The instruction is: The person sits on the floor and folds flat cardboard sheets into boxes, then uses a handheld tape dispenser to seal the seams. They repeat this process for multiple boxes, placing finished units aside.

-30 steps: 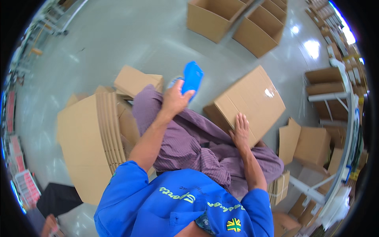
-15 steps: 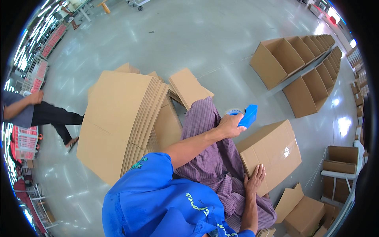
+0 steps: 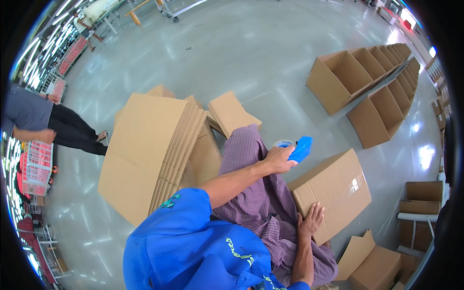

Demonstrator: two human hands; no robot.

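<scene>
My left hand (image 3: 280, 160) is closed round a blue tape dispenser (image 3: 301, 150), with part of a tape roll showing behind the fingers. It is held in the air above the far left edge of a closed cardboard box (image 3: 333, 191). A shiny strip of clear tape lies on the box's right part. Flat on the near left edge of this box rests my right hand (image 3: 311, 220), fingers stretched out and nothing in them. The box sits tilted beside my checked purple garment (image 3: 241, 159).
Left of my legs leans a thick stack of flat cardboard (image 3: 140, 140), with smaller folded pieces (image 3: 231, 113) behind. Two rows of open cartons (image 3: 333, 79) stand far right. More opened cartons (image 3: 377, 263) lie near right. At the left edge walks another person (image 3: 72, 125).
My left hand and the dispenser have dropped slightly toward the box, the dispenser tilting a little. My right hand stays on the box. The person at the left has stepped and swung their arms.
</scene>
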